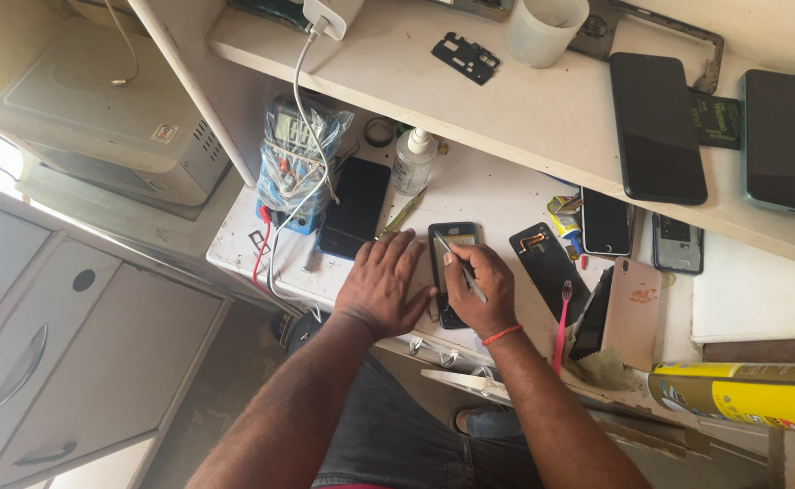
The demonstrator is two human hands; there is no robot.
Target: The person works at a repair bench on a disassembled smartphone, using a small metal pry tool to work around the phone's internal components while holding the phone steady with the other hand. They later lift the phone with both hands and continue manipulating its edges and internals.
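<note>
Bare forearms, no sleeves; orange thread band [502, 335] on right wrist; dark grey jeans [397, 435].

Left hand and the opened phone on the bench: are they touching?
Touching. The head view shows the left hand lying flat with its fingers against the opened phone's left edge.

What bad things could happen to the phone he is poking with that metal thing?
The right hand works tweezers inside the opened phone, so a slip might scratch its parts. The left hand only lies flat beside it, so the phone could slide toward the table edge. The pink toothbrush and the yellow can lie near that edge too and might get knocked off.
</note>
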